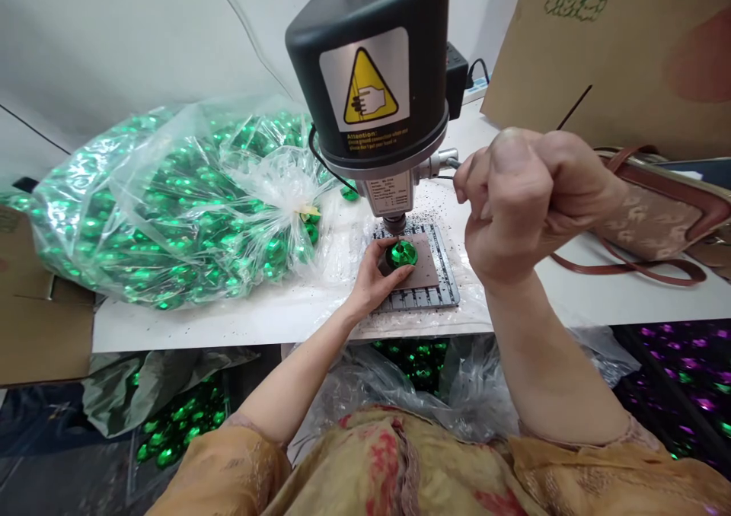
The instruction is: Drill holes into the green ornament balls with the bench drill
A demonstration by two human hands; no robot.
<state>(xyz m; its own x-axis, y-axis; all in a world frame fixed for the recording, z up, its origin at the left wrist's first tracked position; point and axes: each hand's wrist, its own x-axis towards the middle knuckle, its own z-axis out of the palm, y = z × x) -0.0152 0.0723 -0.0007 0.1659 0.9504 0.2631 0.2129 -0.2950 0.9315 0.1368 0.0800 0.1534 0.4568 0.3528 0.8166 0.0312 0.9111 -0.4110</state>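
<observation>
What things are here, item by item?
Machine: one, black and silver, centre
Lever: one, silver, machine's right
Plate: one, grey, under machine
Pad: one, brown, on plate
Held ball: one, green, over pad
Plastic bag: one, clear, left
Balls: many, green, in plastic bag and below table
Table: one, white, middle
Strapped bag: one, brown-trimmed, right
Cardboard: two pieces, brown, left and right
Shiny pieces: many, purple, lower right
Left hand: one, at held ball
Right hand: one, at lever

A workshop: a benchtop machine (426,14) bearing a hand-hazard label (334,63), a speckled white surface (171,327), and a bulk bag of green balls (188,196) by its left edge.
</observation>
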